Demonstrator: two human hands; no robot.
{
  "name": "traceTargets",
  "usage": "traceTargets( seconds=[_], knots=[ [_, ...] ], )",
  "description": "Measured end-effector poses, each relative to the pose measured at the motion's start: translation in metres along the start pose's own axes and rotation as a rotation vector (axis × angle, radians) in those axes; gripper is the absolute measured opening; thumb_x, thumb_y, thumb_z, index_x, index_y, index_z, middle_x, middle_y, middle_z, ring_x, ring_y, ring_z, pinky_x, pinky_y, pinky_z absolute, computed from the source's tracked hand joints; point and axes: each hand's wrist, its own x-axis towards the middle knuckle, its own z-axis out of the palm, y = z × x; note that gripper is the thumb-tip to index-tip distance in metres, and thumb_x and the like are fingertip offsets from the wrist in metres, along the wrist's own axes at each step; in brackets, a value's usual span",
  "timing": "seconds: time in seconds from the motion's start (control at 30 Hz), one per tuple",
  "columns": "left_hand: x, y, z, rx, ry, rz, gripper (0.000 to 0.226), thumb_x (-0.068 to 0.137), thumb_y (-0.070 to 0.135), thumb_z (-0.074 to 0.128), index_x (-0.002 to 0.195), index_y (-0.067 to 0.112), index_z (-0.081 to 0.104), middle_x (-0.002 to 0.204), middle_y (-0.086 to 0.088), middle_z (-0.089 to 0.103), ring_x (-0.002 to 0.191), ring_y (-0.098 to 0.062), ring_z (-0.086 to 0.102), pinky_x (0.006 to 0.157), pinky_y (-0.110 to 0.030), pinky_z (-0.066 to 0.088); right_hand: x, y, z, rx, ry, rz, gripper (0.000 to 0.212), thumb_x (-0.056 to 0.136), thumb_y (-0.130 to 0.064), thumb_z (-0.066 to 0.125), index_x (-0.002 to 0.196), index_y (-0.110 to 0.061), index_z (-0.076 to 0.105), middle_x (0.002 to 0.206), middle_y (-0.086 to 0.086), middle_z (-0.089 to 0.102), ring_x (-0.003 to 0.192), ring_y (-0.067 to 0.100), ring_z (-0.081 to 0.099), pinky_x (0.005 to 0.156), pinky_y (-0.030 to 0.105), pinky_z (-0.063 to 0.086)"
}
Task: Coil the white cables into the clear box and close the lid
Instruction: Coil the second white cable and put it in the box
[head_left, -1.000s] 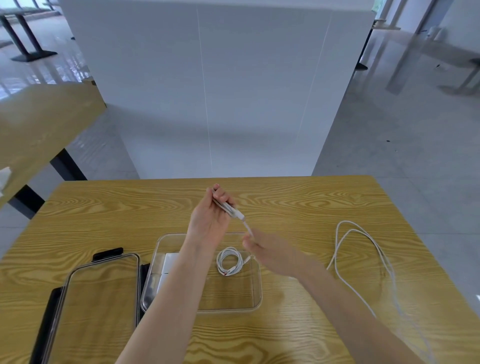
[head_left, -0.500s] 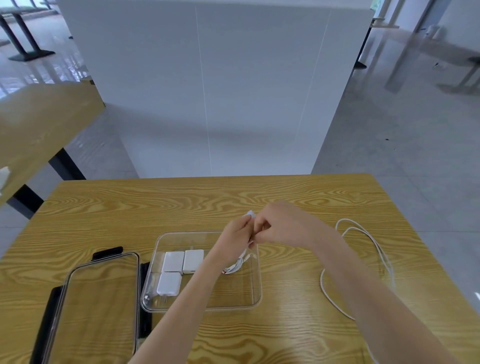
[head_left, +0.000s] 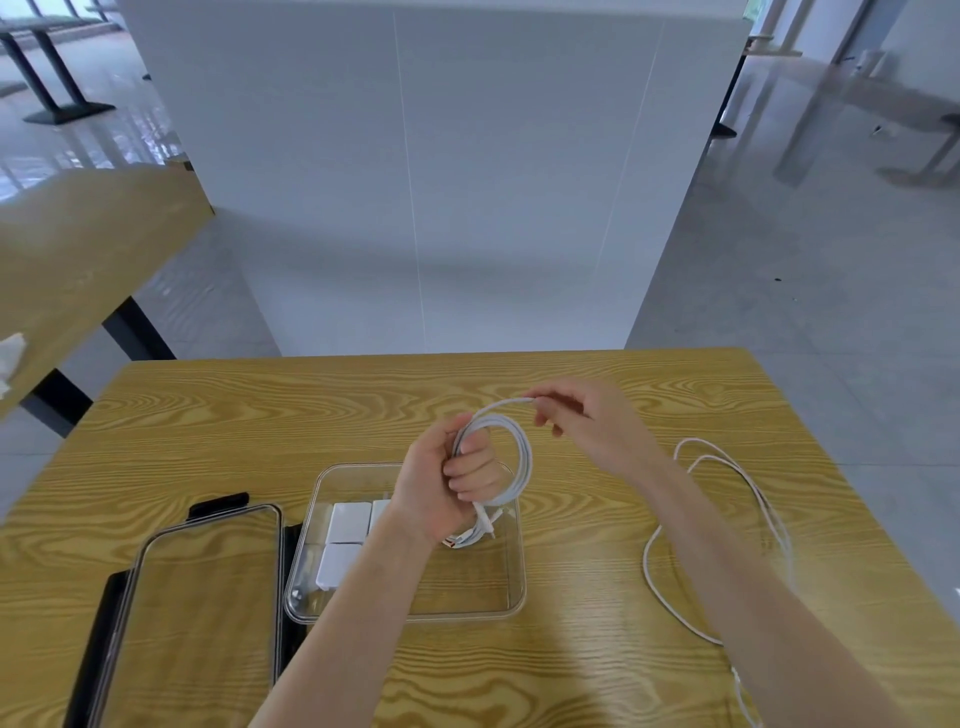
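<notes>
The left hand (head_left: 441, 488) grips a coil (head_left: 511, 457) of white cable above the far edge of the clear box (head_left: 511, 597). At its 2 o'clock, the right hand (head_left: 597, 431) pinches the cable end leading onto the coil. White chargers (head_left: 345, 540) lie in the box's left half. The lid (head_left: 202, 597) lies flat on the table (head_left: 571, 675) at the box's 9 o'clock. A loose cable (head_left: 727, 467) trails over the table at the box's 3 o'clock, partly hidden by the right forearm.
</notes>
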Motion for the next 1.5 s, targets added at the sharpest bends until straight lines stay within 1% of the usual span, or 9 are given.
traceTargets(
  seconds=[0.1, 0.3, 0.5, 0.63, 0.8, 1.0, 1.17, 1.4, 1.5],
  knots=[
    [0.000, -0.001, -0.001, -0.163, -0.019, 0.067, 0.031, 0.067, 0.018, 0.068, 0.045, 0.016, 0.047, 0.040, 0.010, 0.016, 0.035, -0.007, 0.013, 0.029, -0.017, 0.026, -0.007, 0.003, 0.023, 0.151, 0.087, 0.110, 0.013, 0.093, -0.018, 0.052, 0.102, -0.019, 0.061, 0.078, -0.010, 0.068, 0.067, 0.002, 0.060, 0.065, 0.016, 0.047],
    [0.004, -0.007, 0.007, -0.254, 0.114, 0.104, 0.053, 0.091, 0.031, 0.034, 0.040, 0.016, 0.041, 0.033, 0.008, 0.015, 0.035, -0.006, 0.008, 0.029, -0.015, 0.019, -0.015, 0.005, 0.055, 0.294, 0.032, 0.209, 0.008, 0.083, -0.016, 0.067, 0.086, -0.013, 0.074, 0.075, -0.003, 0.072, 0.064, 0.010, 0.061, 0.066, 0.025, 0.049],
    [0.007, -0.010, 0.000, -0.182, 0.208, 0.117, 0.062, 0.092, 0.053, 0.033, 0.041, 0.018, 0.038, 0.030, 0.007, 0.028, 0.025, -0.004, 0.027, 0.029, -0.016, 0.020, -0.012, 0.005, 0.050, 0.663, 0.050, 0.424, 0.006, 0.078, -0.008, 0.070, 0.082, -0.008, 0.074, 0.051, -0.003, 0.061, 0.042, 0.005, 0.048, 0.040, 0.014, 0.039],
    [0.010, -0.015, -0.003, -0.151, 0.283, 0.119, 0.061, 0.092, 0.053, 0.036, 0.043, 0.017, 0.037, 0.032, 0.006, 0.026, 0.026, -0.006, 0.027, 0.029, -0.016, 0.024, -0.010, 0.011, 0.051, 0.877, 0.056, 0.499, 0.003, 0.079, -0.007, 0.070, 0.079, -0.007, 0.073, 0.068, 0.004, 0.069, 0.055, 0.009, 0.065, 0.058, 0.021, 0.058],
    [0.013, -0.018, -0.006, -0.030, 0.408, 0.142, 0.055, 0.092, 0.050, 0.038, 0.050, 0.015, 0.034, 0.036, 0.006, 0.025, 0.031, -0.008, 0.027, 0.032, -0.018, 0.025, -0.007, 0.012, 0.052, 1.039, 0.077, 0.561, 0.021, 0.094, -0.013, 0.051, 0.085, -0.002, 0.067, 0.064, 0.006, 0.071, 0.059, 0.016, 0.064, 0.059, 0.026, 0.056],
    [0.014, -0.017, -0.012, 0.221, 0.552, 0.155, 0.047, 0.095, 0.040, 0.043, 0.057, 0.013, 0.038, 0.044, 0.004, 0.032, 0.036, -0.011, 0.033, 0.039, -0.022, 0.033, -0.009, 0.015, 0.052, 0.873, -0.040, 0.520, 0.031, 0.072, -0.001, 0.074, 0.100, -0.012, 0.067, 0.085, 0.002, 0.074, 0.088, 0.020, 0.066, 0.097, 0.042, 0.045],
    [0.016, -0.018, -0.018, 0.421, 0.629, 0.186, 0.048, 0.093, 0.043, 0.047, 0.055, 0.014, 0.040, 0.045, 0.003, 0.033, 0.039, -0.012, 0.037, 0.047, -0.027, 0.036, -0.007, 0.015, 0.048, 1.007, -0.077, 0.500, 0.037, 0.075, 0.009, 0.067, 0.107, -0.009, 0.063, 0.075, 0.003, 0.075, 0.068, 0.014, 0.070, 0.072, 0.027, 0.053],
    [0.019, -0.024, -0.020, 0.344, 0.618, 0.194, 0.047, 0.094, 0.040, 0.045, 0.056, 0.014, 0.039, 0.054, -0.002, 0.035, 0.038, -0.011, 0.036, 0.041, -0.022, 0.035, -0.013, 0.012, 0.050, 1.217, -0.157, 0.417, 0.041, 0.067, 0.009, 0.066, 0.103, -0.011, 0.063, 0.075, 0.007, 0.073, 0.064, 0.015, 0.069, 0.063, 0.026, 0.057],
    [0.019, -0.024, -0.020, 0.305, 0.618, 0.189, 0.045, 0.094, 0.039, 0.045, 0.058, 0.013, 0.041, 0.053, 0.000, 0.035, 0.036, -0.011, 0.037, 0.039, -0.022, 0.035, -0.016, 0.009, 0.052, 1.025, -0.135, 0.302, 0.035, 0.072, 0.012, 0.065, 0.094, -0.015, 0.066, 0.078, 0.002, 0.068, 0.065, 0.012, 0.067, 0.062, 0.022, 0.055]
  ],
)
